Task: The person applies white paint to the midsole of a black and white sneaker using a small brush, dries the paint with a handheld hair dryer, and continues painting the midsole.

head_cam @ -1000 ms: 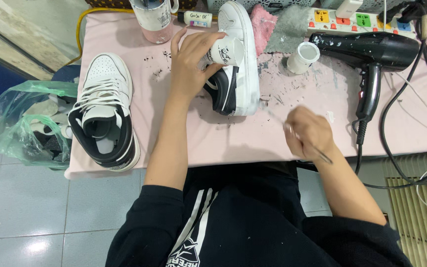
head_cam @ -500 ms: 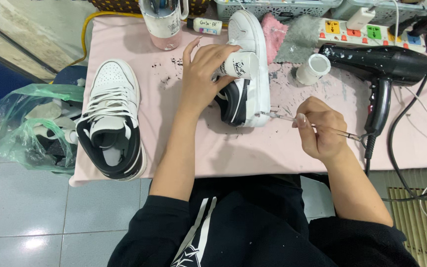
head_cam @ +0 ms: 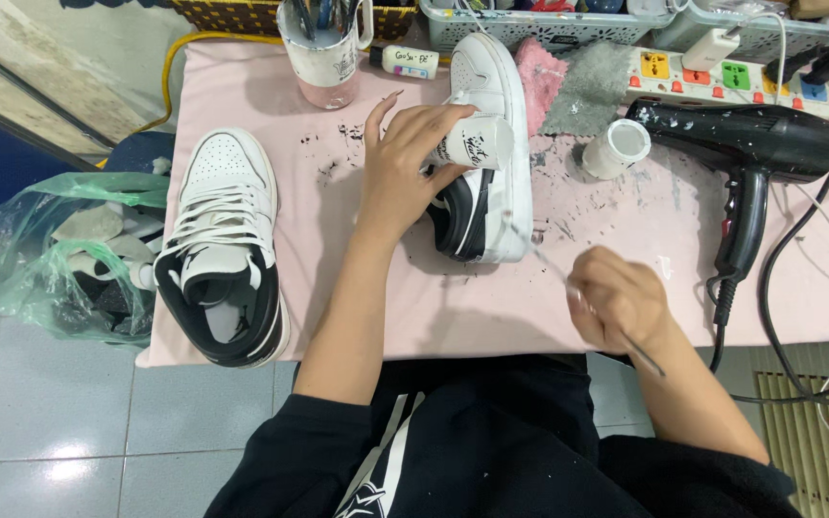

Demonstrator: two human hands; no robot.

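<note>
While our left hand (head_cam: 405, 163) pins the sneaker (head_cam: 486, 153) near the table's (head_cam: 626, 307) far edge, our right hand (head_cam: 621, 302) pinches a thin brush (head_cam: 640, 353); short, steady strokes seem wisest.

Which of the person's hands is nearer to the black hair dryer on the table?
The right. The right hand, gripping a thin brush, sits just left of the hair dryer handle. The left hand rests across the table on the sneaker, well away from it.
</note>
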